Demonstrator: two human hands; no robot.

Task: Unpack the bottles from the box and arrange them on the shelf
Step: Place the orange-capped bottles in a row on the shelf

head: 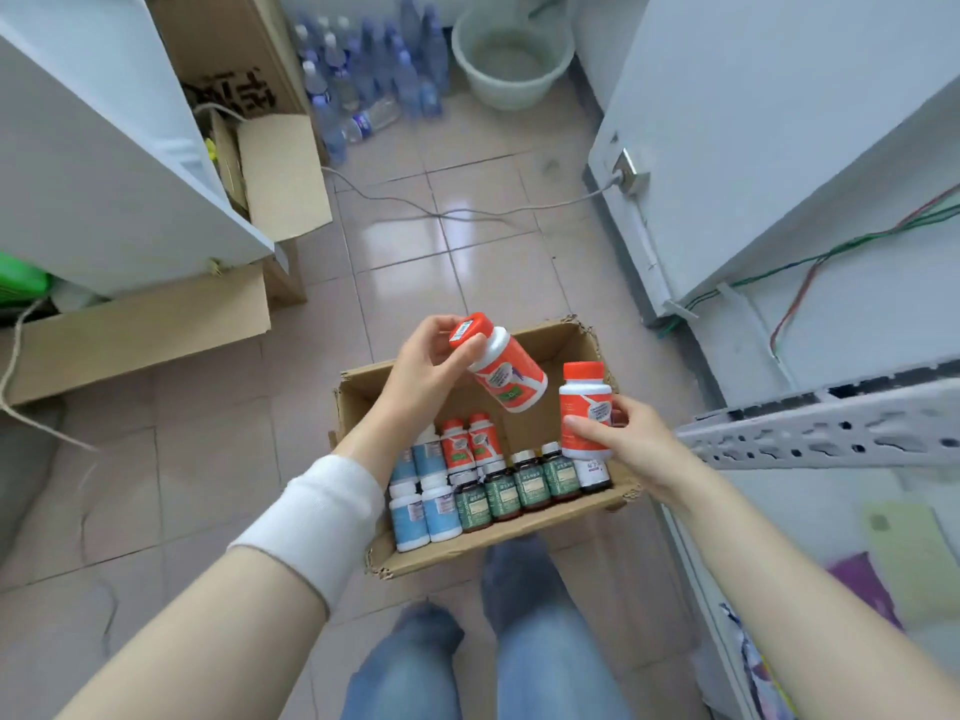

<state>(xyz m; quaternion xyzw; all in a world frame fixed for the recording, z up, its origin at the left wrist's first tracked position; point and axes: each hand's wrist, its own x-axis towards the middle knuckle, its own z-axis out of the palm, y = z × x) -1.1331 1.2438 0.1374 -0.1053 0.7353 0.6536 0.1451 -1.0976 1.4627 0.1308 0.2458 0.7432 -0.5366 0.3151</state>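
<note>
Jeans [540, 657], 6 o'clock. Right hand [618, 433], fingers curled round upright bottle [584, 407]; shelf [831, 428] nearer it, 3 o'clock. Left hand [426, 366] pinches tilted bottle [506, 374], cap toward 10 o'clock, above box [467, 550].

The person wears a white cloth wrap [311, 517] around the left wrist and lower forearm, with faint lines in the fabric. The legs are in faded blue jeans [524, 641].

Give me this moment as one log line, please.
left hand: holds tilted orange bottle | right hand: holds upright orange bottle | box: partly full
</note>
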